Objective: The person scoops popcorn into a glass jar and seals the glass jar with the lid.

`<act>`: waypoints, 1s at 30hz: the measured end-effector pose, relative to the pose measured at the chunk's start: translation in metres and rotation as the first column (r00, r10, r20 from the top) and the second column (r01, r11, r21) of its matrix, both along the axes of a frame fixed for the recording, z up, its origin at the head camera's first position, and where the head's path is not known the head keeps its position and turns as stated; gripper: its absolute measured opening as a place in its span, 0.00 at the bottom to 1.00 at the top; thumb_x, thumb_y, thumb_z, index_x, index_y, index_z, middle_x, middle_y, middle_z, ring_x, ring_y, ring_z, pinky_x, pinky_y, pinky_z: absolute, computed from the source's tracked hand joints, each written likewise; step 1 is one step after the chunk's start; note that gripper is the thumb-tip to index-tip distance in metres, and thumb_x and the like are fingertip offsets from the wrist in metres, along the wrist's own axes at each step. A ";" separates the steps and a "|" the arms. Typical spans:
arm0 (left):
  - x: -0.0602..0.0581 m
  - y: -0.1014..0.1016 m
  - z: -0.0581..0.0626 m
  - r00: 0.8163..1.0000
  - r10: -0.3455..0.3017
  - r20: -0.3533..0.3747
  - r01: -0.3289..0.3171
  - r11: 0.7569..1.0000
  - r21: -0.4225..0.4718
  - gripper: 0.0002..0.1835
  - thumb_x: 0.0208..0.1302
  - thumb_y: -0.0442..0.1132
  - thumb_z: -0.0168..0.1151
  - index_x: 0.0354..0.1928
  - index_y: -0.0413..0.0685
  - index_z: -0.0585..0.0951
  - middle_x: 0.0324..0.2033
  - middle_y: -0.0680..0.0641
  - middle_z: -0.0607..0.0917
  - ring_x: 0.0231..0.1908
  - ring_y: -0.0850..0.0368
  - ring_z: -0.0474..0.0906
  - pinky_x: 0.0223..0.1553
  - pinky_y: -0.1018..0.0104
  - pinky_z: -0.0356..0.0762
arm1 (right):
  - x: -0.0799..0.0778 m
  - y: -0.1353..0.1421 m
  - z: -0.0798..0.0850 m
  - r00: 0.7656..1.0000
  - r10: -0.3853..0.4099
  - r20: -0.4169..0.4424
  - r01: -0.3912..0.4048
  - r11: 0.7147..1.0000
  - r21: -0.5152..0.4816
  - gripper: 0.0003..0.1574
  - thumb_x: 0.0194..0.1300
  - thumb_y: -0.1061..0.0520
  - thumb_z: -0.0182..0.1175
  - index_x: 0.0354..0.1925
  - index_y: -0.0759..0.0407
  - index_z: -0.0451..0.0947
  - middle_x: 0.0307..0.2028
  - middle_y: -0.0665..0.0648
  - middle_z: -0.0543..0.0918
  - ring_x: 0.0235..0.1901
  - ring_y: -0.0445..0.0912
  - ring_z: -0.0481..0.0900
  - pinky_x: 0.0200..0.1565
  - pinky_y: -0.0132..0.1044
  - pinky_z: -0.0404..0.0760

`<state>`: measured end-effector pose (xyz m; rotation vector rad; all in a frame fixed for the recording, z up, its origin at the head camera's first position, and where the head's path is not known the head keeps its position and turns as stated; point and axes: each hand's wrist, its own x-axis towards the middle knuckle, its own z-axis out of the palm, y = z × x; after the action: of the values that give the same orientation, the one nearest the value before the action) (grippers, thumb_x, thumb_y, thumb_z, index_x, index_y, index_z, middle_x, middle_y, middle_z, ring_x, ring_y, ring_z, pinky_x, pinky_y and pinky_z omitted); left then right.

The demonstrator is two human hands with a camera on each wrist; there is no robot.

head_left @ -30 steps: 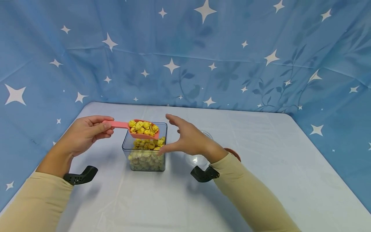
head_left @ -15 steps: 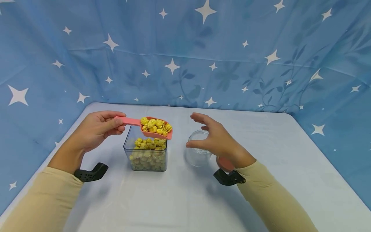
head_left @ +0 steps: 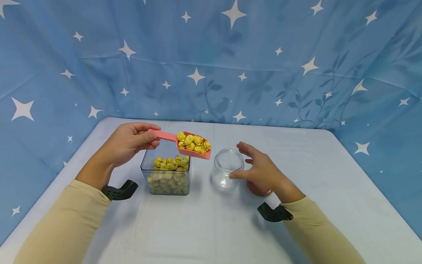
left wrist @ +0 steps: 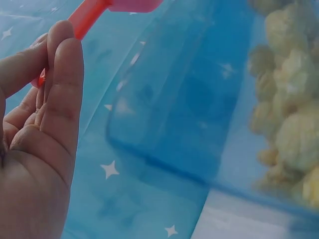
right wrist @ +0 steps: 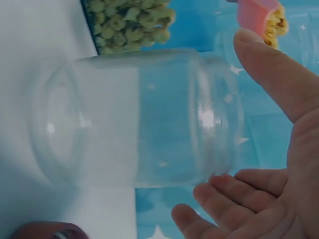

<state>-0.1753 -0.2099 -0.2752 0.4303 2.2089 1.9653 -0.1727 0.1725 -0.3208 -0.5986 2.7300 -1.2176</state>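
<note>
My left hand (head_left: pixel 126 145) pinches the handle of a pink scoop (head_left: pixel 168 136) heaped with yellow popcorn (head_left: pixel 196 142). The scoop hangs level above the right side of a clear square container (head_left: pixel 165 171), partly filled with more popcorn. To the right of that container stands an uncapped clear jar (head_left: pixel 221 179), upright, with nothing visible inside. My right hand (head_left: pixel 263 170) is at the jar's right side, thumb and fingers spread apart around its upper part. In the right wrist view, some fingertips (right wrist: pixel 204 191) lie close to the jar's neck; whether they touch is unclear.
A round reddish-brown object (head_left: pixel 258 189), partly hidden by the right hand, lies on the table right of the jar. The white-covered table (head_left: pixel 184 227) ends at a blue star-patterned curtain (head_left: pixel 211 55).
My left hand has carried the loaded scoop rightward, from over the container's middle toward the jar. My right hand has moved right and down, from the container's edge to the jar's right side.
</note>
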 end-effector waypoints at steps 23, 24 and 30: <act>-0.016 0.040 0.006 0.997 -0.026 0.074 0.033 0.996 -0.084 0.22 0.73 0.32 0.59 0.63 0.25 0.71 0.36 0.45 0.87 0.37 0.58 0.86 0.47 0.64 0.82 | -0.003 -0.011 -0.019 0.992 -0.080 0.099 0.076 0.996 0.044 0.67 0.51 0.40 0.78 0.77 0.62 0.53 0.72 0.63 0.63 0.67 0.61 0.68 0.60 0.55 0.73; -0.017 0.041 0.007 0.997 -0.026 0.075 0.033 0.995 -0.095 0.22 0.73 0.33 0.59 0.63 0.26 0.72 0.37 0.44 0.87 0.37 0.58 0.86 0.48 0.63 0.82 | -0.003 -0.011 -0.019 0.992 -0.081 0.098 0.077 0.996 0.045 0.67 0.52 0.40 0.78 0.77 0.62 0.53 0.73 0.63 0.63 0.67 0.61 0.68 0.60 0.55 0.73; -0.019 0.049 0.008 0.996 -0.014 0.087 0.026 0.990 -0.139 0.22 0.73 0.35 0.61 0.63 0.28 0.73 0.41 0.41 0.87 0.38 0.57 0.86 0.48 0.61 0.82 | -0.003 -0.011 -0.020 0.990 -0.088 0.110 0.083 0.995 0.048 0.67 0.52 0.40 0.78 0.77 0.61 0.53 0.73 0.63 0.62 0.67 0.62 0.68 0.60 0.55 0.72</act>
<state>-0.1943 -0.1608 -0.2667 0.3404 2.2607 1.7699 -0.1754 0.1614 -0.3407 -0.3993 2.7060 -1.1680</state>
